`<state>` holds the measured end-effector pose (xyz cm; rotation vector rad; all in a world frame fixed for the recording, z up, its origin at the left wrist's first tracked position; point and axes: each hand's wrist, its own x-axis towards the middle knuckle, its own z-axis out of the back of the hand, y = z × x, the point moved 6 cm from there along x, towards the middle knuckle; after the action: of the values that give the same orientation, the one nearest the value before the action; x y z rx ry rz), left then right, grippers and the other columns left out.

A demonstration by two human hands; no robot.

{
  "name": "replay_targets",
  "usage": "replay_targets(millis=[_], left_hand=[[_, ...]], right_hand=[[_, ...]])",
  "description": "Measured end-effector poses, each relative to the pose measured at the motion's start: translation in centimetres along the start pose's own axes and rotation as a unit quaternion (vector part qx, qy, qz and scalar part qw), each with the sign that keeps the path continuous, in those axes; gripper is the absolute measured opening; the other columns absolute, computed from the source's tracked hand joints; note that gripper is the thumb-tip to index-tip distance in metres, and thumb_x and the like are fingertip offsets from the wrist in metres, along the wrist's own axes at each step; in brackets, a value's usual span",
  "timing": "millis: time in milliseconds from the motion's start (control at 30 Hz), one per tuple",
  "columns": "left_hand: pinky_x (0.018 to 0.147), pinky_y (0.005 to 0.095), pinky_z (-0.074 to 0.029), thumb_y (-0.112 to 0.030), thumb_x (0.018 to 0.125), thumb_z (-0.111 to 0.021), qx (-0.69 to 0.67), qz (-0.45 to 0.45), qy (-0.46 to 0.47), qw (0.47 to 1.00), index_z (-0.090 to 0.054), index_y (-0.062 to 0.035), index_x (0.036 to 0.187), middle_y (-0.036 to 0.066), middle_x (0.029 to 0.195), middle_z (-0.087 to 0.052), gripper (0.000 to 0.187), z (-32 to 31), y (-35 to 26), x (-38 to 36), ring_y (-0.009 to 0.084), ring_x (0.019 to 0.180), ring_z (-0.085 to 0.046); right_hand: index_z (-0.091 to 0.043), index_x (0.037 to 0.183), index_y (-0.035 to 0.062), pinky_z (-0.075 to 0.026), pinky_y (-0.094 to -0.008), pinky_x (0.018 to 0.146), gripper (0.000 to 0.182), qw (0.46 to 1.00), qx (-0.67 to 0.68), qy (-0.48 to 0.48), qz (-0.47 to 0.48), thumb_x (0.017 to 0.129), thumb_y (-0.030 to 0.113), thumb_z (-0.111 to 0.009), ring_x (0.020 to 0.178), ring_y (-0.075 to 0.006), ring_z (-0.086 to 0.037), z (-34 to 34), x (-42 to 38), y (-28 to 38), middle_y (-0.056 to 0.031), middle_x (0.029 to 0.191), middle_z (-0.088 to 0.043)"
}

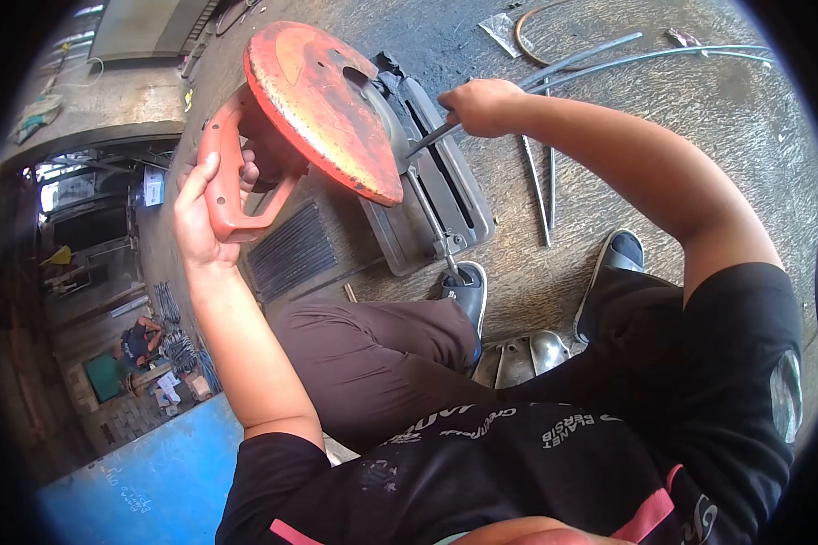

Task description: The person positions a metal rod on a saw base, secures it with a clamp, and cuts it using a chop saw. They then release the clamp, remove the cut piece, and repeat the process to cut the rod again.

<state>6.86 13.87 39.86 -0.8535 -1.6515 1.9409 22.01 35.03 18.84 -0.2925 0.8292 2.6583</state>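
My left hand (198,211) is wrapped round the orange D-shaped handle (225,186) of a chop saw. The saw's worn orange blade guard (314,100) is tilted over the base, and part of the grey cutting disc (391,123) shows at its edge. In my right hand (483,106) is a thin metal rod (434,137), gripped in a closed fist. The rod's near end overlaps the disc's edge in this view. Below lies the dark saw base (477,204), with a vise screw (430,204) running along it.
A bundle of cut rods (293,250) lies left of the base. Two short rods (545,191) are on the floor to the right, and long bars (673,52) stretch behind my right hand. My sandalled feet flank a metal part (523,357). Another person (141,341) sits far left.
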Motion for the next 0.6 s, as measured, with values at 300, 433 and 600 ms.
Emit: replay_targets(millis=[300, 433, 600], left_hand=[[0.081, 0.0351, -0.054, -0.013, 0.089, -0.054, -0.033, -0.001, 0.002, 0.999, -0.049, 0.0065, 0.118, 0.019, 0.102, -0.059, 0.035, -0.61, -0.14, -0.27, 0.0249, 0.091, -0.061], [0.084, 0.0362, -0.053, -0.014, 0.09, -0.052, -0.027, 0.005, -0.001, 1.0, -0.047, 0.0057, 0.123, 0.018, 0.109, -0.058, 0.038, 0.13, 0.13, -0.05, 0.0266, 0.096, -0.061], [0.086, 0.0372, -0.052, -0.014, 0.091, -0.051, -0.023, 0.011, 0.003, 1.0, -0.045, 0.0049, 0.127, 0.019, 0.115, -0.056, 0.041, 0.22, 0.23, 0.02, 0.0282, 0.099, -0.061]], right_hand=[[-0.059, 0.113, 0.0144, -0.05, -0.0432, 0.083, 0.027, 1.0, -0.01, -0.001, -0.007, 0.093, 0.029, -0.047, 0.099, -0.0291, -0.063, -0.59, -0.13, 1.07, -0.0114, 0.102, -0.066], [-0.059, 0.112, 0.015, -0.05, -0.043, 0.083, 0.027, 1.0, -0.017, -0.005, -0.001, 0.093, 0.029, -0.047, 0.098, -0.0286, -0.064, -1.05, 0.05, 0.87, -0.0111, 0.101, -0.067], [-0.06, 0.111, 0.0165, -0.05, -0.043, 0.081, 0.026, 1.0, -0.007, -0.018, 0.0, 0.093, 0.028, -0.047, 0.096, -0.0287, -0.064, -0.89, -0.15, 0.91, -0.0112, 0.099, -0.067]])
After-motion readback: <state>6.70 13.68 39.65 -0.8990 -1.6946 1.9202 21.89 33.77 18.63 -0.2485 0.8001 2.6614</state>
